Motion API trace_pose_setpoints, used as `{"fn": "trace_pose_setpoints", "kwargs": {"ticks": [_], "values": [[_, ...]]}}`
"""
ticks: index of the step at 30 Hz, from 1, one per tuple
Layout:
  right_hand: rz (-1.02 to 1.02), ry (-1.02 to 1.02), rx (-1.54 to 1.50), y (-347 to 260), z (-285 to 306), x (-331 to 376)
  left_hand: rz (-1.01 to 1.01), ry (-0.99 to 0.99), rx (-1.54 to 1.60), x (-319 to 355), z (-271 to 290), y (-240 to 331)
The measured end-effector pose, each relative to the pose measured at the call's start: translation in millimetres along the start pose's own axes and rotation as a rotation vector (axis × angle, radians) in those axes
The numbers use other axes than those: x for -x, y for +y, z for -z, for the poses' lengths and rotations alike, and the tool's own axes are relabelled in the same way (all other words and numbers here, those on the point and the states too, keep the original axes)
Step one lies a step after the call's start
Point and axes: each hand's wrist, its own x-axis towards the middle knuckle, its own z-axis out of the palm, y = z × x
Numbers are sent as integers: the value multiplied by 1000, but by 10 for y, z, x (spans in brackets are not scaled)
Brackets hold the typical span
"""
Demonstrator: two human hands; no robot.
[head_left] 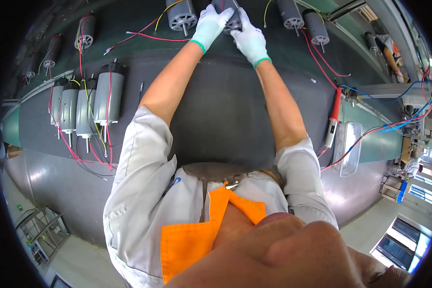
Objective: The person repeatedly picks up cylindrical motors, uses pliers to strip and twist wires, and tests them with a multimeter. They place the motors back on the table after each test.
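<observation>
Both my arms reach forward over a dark grey mat (225,105) to a green belt at the top. My left hand (210,24), in a white glove with a green cuff, and my right hand (249,41), gloved the same way, both grip one grey cylindrical motor (228,12) between them. The motor is mostly hidden by my fingers. Another motor (181,16) with a shaft and red and yellow wires lies just left of it; two more motors (302,19) lie to the right.
Several silver motors (89,103) with red and yellow wires lie in a row on the mat at the left. More motors (84,33) sit on the belt at upper left. A soldering iron (333,117) with a red handle rests by a clear tray (349,146) at the right. Another person's arm (389,53) is at far right.
</observation>
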Motion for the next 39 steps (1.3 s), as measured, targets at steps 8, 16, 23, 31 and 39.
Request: {"fn": "trace_pose_setpoints", "kwargs": {"ticks": [8, 16, 23, 31, 39], "values": [[191, -238, -27, -738, 240, 2412, 338, -517, 182, 1751, 1241, -9], [380, 202, -29, -962, 756, 2411, 699, -888, 353, 2450, 1694, 61], [-46, -174, -576, -772, 628, 2789, 708, -888, 163, 2379, 1801, 152], [658, -323, -401, -1588, 61, 2710, 742, -1046, 52, 2126, 1769, 199], [801, -794, -482, -1975, -308, 2726, 543, -1072, -233, 2058, 1695, 594]]}}
